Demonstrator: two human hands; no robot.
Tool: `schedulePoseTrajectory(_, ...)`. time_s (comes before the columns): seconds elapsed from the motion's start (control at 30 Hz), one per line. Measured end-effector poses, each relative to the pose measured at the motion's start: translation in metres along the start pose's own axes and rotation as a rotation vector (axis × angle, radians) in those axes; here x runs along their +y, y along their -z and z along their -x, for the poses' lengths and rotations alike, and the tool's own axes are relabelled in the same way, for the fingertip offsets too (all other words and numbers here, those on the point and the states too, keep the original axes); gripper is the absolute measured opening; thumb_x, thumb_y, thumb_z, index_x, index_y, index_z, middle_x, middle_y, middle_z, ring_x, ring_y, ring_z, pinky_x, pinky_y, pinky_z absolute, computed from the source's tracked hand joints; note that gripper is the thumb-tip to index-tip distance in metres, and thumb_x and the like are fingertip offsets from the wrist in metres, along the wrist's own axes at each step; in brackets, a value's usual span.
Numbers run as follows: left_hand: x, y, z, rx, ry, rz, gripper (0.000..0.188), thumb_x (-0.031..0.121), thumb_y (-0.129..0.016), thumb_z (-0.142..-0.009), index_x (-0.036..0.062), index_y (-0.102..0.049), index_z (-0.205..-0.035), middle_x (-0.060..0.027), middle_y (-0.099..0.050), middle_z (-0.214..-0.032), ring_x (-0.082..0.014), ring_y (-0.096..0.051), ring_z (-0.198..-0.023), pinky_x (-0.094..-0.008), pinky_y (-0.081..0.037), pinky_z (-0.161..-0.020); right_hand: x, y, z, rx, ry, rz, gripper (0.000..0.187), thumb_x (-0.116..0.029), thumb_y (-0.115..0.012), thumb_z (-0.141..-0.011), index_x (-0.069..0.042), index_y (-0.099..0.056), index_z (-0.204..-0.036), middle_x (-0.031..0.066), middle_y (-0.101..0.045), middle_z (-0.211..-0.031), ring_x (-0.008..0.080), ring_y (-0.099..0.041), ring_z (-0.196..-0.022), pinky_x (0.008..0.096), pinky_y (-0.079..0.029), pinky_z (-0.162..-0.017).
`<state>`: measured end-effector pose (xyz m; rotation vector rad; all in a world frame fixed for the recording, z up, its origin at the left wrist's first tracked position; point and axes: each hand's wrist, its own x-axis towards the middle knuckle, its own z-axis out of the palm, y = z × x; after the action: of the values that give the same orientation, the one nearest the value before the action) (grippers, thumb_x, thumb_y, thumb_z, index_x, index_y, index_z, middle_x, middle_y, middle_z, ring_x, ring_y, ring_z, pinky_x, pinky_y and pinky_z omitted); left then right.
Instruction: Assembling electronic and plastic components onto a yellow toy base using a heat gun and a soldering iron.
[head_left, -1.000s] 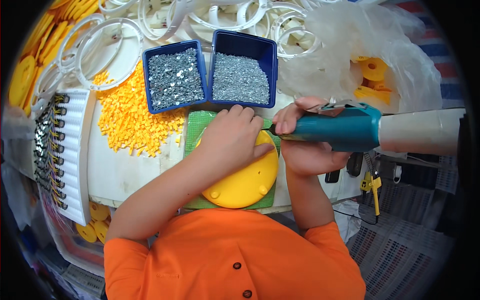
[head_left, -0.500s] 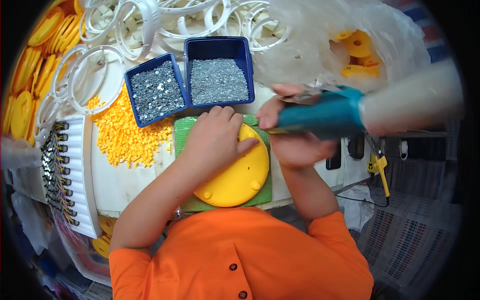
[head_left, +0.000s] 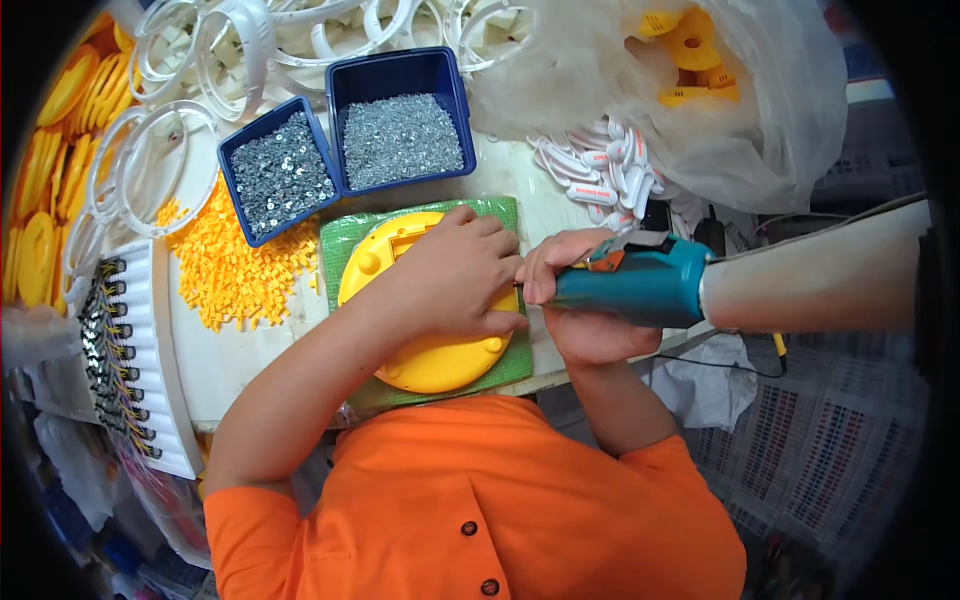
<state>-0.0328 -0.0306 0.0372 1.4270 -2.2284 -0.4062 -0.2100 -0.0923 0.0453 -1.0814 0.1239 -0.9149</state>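
Yellow disc [head_left: 430,370]: just 1 being worked on, flat on the green mat [head_left: 516,350], knobbly side up, half covered
Left hand [head_left: 465,270]: draped across the disc, thumb apart from the fingers; can't tell if pinching anything
Right hand [head_left: 595,335]: clamped around 1 teal power driver [head_left: 640,285], nose pointed at the disc's edge, contact hard to make out
Tabletop [head_left: 210,365]: whitish, a bit grubby, pretty packed tbh
Blue bins [head_left: 390,75]: 2, touching, just beyond the mat, full of small metal bits
Yellow bits [head_left: 235,285]: loose heap left of the mat, way too many to count
White clips [head_left: 600,185]: jumbled pile beyond the driver, no clean count
Foam tray [head_left: 172,370]: 1, white, lined with dark wired parts
White rings [head_left: 262,60]: a bunch, too overlapped to count
Plastic bag [head_left: 790,120]: 1, cloudy, yellow parts [head_left: 693,42] inside
Room: patterned sheeting [head_left: 820,430] lower right, more yellow pieces [head_left: 38,255] heaped far left
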Motion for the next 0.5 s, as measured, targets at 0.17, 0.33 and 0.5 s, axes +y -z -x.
schedulePoseTrajectory(0.17,0.005,0.006,-0.001,-0.134,0.054,-0.004,0.047,0.05,-0.075,-0.078,0.0073,-0.069,-0.099,-0.0105,-0.064,-0.107,-0.0298,-0.059,-0.11,-0.0445,-0.041,-0.103,-0.001,0.005,0.0,-0.034,-0.062,-0.039,0.09,-0.077,-0.051,-0.082,0.005,-0.058,-0.117,0.0162,-0.063,-0.089,0.0253,-0.061,-0.078,0.0423,-0.049,-0.078)
schedulePoseTrajectory(0.33,0.015,-0.008,0.022,0.227,-0.025,-0.297,0.049,0.048,-0.073,-0.082,0.0051,-0.068,-0.106,-0.0085,-0.063,-0.106,-0.0266,-0.059,-0.108,-0.0439,-0.043,-0.101,-0.02,-0.017,0.001,-0.009,0.034,-0.055,0.099,-0.079,-0.045,-0.085,0.005,-0.053,-0.136,0.0151,-0.064,-0.088,0.0258,-0.06,-0.078,0.0414,-0.047,-0.082)
schedulePoseTrajectory(0.5,0.076,-0.011,0.076,0.206,0.216,-0.188,0.05,0.035,-0.067,-0.087,0.0001,-0.065,-0.123,-0.0145,-0.063,-0.127,-0.0319,-0.056,-0.126,-0.044,-0.044,-0.104,-0.047,-0.039,0.036,-0.08,-0.075,0.053,0.087,-0.077,-0.037,-0.093,-0.002,-0.057,-0.131,0.0102,-0.063,-0.079,0.024,-0.06,-0.073,0.0419,-0.047,-0.078)
